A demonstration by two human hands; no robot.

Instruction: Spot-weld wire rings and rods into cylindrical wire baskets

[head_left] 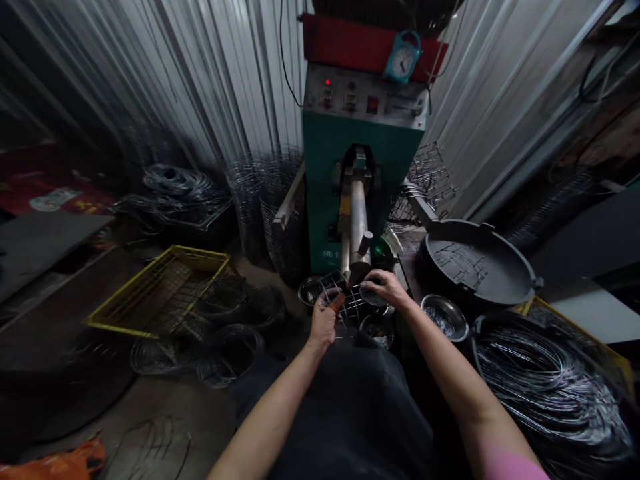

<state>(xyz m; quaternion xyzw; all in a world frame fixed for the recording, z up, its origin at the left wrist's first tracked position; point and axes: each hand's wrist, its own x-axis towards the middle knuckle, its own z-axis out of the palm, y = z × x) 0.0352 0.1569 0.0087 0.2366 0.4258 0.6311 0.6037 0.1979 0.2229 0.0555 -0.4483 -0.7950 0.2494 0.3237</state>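
Both hands gripping wire frame (349,301) under welder arm (358,230): left hand (324,321) w/ orange-handled tool (337,302), right hand (384,288) on edge. Keep frame level, fingers off electrode.

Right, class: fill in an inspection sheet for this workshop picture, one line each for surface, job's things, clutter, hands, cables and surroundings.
Surface: dark floor, dim and partly blurred; no clear bench top seen.
Job's things: small wire grid piece held under the metal arm of the green machine.
Clutter: yellow wire basket, loose wire rings, tub of wire coils, steel bowl, round black tray, orange bag.
Hands: left hand and right hand both grip the wire grid piece.
Cables: black cable hangs down the wall beside the machine.
Surroundings: corrugated metal wall, blue clock on top of the machine.
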